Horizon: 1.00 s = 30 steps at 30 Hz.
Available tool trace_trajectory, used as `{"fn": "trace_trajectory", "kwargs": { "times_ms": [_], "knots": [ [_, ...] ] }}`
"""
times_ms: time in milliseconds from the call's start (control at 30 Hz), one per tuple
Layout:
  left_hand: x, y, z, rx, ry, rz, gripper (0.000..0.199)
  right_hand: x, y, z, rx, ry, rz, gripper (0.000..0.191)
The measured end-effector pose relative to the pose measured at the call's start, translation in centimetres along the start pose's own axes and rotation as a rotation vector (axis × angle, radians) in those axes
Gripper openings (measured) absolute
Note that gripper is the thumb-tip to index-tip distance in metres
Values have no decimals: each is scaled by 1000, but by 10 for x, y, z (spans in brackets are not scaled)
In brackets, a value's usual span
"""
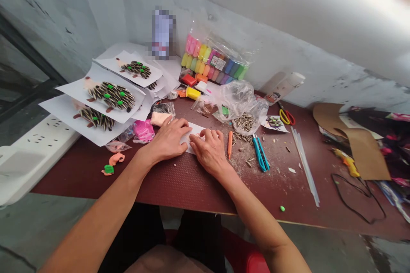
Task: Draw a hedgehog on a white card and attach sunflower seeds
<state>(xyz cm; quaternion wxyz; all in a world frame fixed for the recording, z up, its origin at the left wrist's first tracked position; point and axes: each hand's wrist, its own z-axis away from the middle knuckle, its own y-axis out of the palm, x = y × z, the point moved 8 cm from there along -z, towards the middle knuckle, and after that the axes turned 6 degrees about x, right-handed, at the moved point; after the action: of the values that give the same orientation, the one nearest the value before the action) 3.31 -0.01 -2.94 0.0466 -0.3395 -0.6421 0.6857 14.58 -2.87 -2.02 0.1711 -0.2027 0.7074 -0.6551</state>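
Observation:
A small white card [193, 129] lies on the dark red table under both my hands, with a pinkish-orange mark partly showing near the right fingers. My left hand [169, 138] rests over the card's left side, fingers stretched across its edge. Bent and bunched, the fingers of my right hand [209, 147] press down on the card's right side; what lies beneath them is hidden. Just beyond my left hand is a block of pale peach clay [160, 118], beside a bright pink clay pack [143, 130]. An orange pen-like stick [229, 145] lies right of my right hand.
Hedgehog pictures covered in striped seeds [110, 96] are stacked at left near a white power strip [41, 136]. Behind stand colored clay packs [214, 62] and a bag of seeds [245, 121]. Rightward lie a blue cutter [261, 153], scissors [286, 116], glue sticks [305, 166] and a glue gun [347, 161].

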Motion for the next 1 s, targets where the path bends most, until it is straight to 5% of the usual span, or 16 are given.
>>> {"fn": "trace_trajectory", "kwargs": {
  "times_ms": [1000],
  "knots": [
    [2,1,-1,-14,30,38,42,-8,-5,6,-52,28,-48,28]
  ]
}}
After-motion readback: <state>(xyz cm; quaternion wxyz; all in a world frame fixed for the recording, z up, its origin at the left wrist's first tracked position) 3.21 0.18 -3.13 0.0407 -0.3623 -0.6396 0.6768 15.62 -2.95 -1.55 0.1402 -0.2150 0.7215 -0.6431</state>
